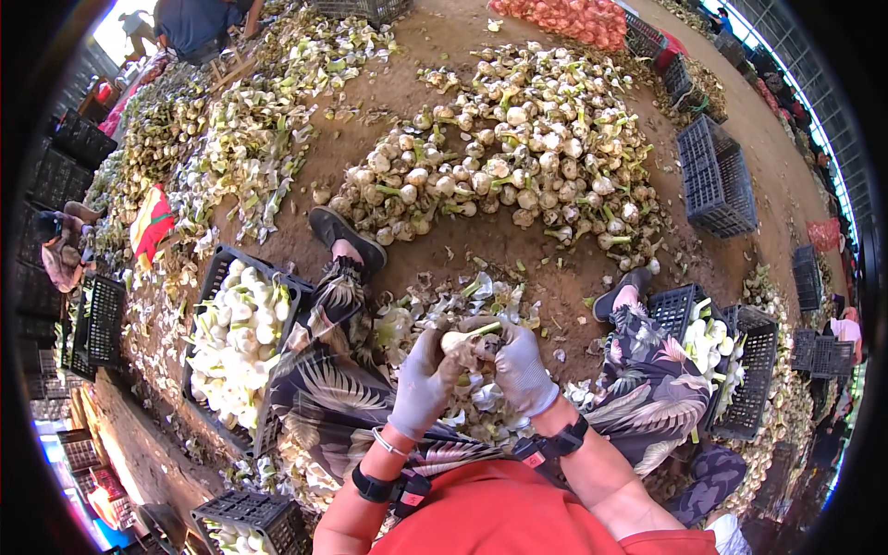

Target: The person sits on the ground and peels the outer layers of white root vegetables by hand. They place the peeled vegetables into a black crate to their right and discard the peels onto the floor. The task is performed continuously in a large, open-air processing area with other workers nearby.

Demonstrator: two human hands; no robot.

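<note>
Between my two hands, over my parted legs, is a garlic bulb [456, 342] with a short green stem and a dirty brown end. My left hand [419, 390], in a pale soiled work glove, is closed around the bulb's left side. Gloved the same way, my right hand [526, 372] pinches at the brown, ragged end on the right. The fingertips partly hide the bulb. Below it, a litter of peeled garlic skins [398, 326] lies on the ground between my feet.
Unpeeled garlic bulbs [518, 166] are heaped beyond my feet. A black crate [215, 273] of cleaned white garlic stands at my left, another crate [673, 310] at my right. An upright black crate [717, 176] sits farther right. Another person [63, 250] sits at far left.
</note>
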